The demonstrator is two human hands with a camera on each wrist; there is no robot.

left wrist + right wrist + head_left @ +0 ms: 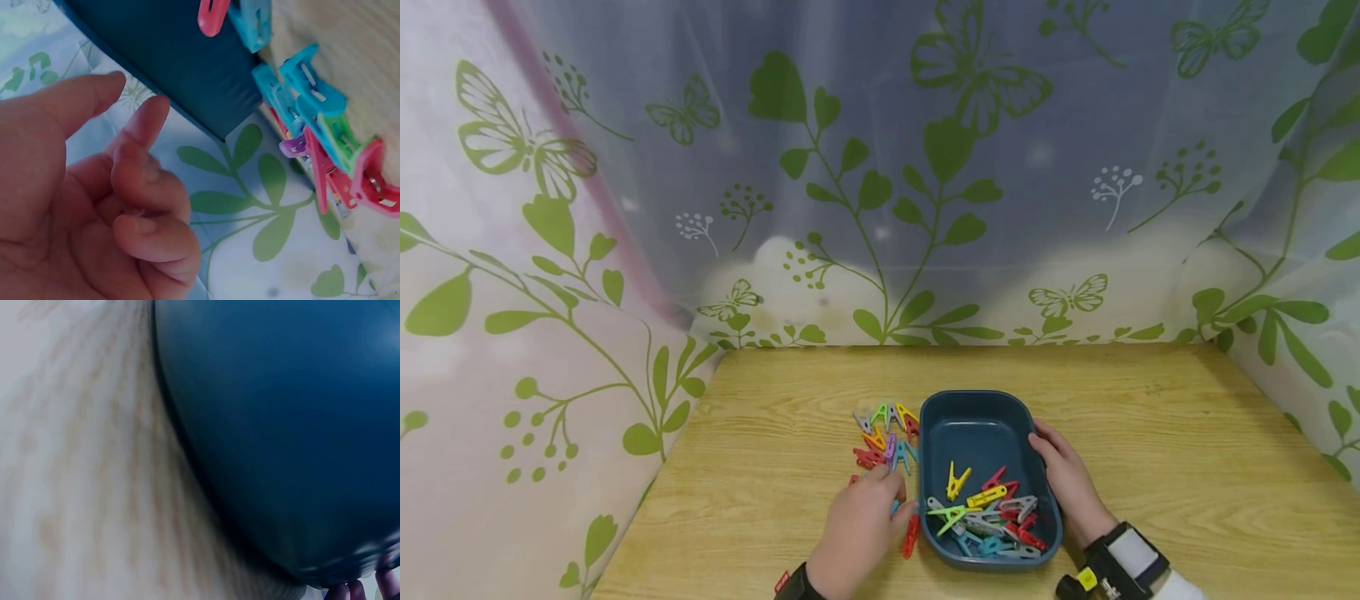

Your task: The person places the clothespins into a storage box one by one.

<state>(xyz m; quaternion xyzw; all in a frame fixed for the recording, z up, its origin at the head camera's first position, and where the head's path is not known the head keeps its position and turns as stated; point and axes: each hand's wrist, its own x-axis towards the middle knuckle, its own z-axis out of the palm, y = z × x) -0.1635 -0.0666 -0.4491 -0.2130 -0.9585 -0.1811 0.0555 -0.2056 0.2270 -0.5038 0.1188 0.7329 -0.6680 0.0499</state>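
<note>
A dark blue plastic bin (977, 408) stands on the table with several coloured clothespins (988, 517) piled in its near half. Along its right side my right hand (1071, 479) grips the rim; only some fingertips (355, 589) show in the right wrist view. My left hand (867, 512) hovers left of the bin, above loose clothespins (887, 442). In the left wrist view its fingers (150, 181) are loosely bent, thumb and index finger apart, with nothing between them. Blue, red, green and purple clothespins (312, 94) lie beside that hand.
A pale wooden table (760, 425) carries everything. Behind and at the sides hangs a curtain (865, 167) with green leaves and butterflies. One red clothespin (911, 536) lies close to the bin's near left side. A black band with a device (1123, 558) circles the right wrist.
</note>
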